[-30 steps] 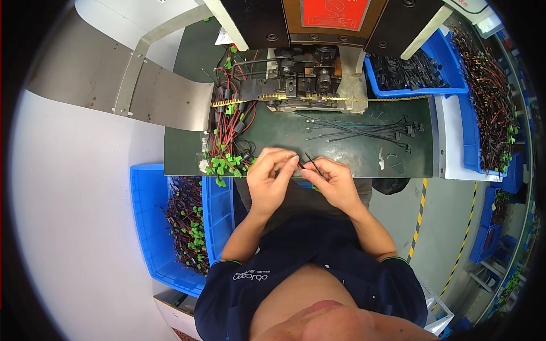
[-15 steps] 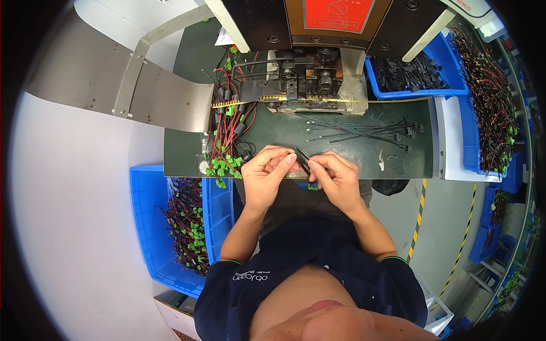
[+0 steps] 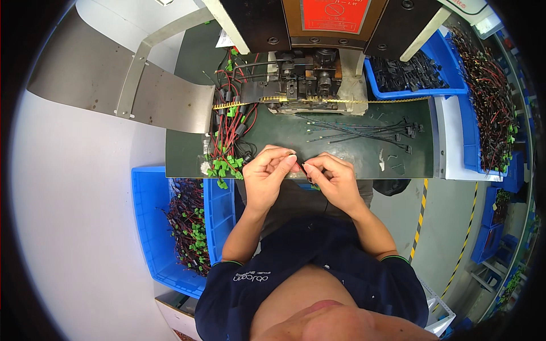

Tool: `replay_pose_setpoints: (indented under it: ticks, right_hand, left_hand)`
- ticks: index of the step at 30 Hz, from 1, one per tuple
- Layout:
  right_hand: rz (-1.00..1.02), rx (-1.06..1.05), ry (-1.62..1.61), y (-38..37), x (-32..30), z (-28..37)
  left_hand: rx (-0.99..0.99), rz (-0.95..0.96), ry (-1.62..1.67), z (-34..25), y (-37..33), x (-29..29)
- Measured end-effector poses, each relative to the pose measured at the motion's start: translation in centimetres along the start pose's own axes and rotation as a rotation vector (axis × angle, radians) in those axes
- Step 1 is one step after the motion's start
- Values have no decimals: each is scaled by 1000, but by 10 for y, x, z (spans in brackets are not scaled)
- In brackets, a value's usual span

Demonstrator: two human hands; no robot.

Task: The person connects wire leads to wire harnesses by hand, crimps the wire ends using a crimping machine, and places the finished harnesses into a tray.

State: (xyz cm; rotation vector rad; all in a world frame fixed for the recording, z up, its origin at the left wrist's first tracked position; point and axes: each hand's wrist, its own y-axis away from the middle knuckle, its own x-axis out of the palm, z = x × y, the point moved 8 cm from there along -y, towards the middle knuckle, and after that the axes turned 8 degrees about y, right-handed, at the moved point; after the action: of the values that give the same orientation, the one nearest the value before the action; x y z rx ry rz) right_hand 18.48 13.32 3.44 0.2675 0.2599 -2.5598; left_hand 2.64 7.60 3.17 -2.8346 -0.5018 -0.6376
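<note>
Close together at the front edge of the green table (image 3: 273,142), my two hands work on a thin black cable (image 3: 301,162). My left hand (image 3: 265,177) pinches one part of it between thumb and fingertips. Thumb and forefinger of my right hand (image 3: 338,181) are closed on the cable just beside that. Fingers hide most of the held length, and its ends are hard to make out. A bit of green and dark stuff shows below the hands at the table edge. Beyond them stands a crimping machine (image 3: 307,82) with a gold terminal strip (image 3: 392,101) running through it.
Red and black wires with green connectors (image 3: 224,166) lie left of my hands. Several black cables (image 3: 364,133) lie to the right. Blue bins stand at lower left (image 3: 149,227) and upper right (image 3: 455,85). A curved metal guide (image 3: 170,99) reaches in from the left.
My right hand has shifted slightly left, closer to my left hand. The dark length that slanted between the hands now shows much less. My left hand has barely moved.
</note>
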Motion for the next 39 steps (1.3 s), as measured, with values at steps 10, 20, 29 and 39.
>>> replay_pose_setpoints:
  ticks: [10,20,29,39]
  right_hand:
    - [-82,-259,142,-9,-4,21]
    - [82,102,-521,-11,16,-11]
    - [150,169,-311,-17,14,-11]
    - [190,-30,-178,-18,4,9]
  left_hand:
    - [52,90,-106,-1,2,8]
    - [14,49,92,6,-1,8]
    - [9,52,113,7,-4,9]
    - [1,111,92,2,-7,13]
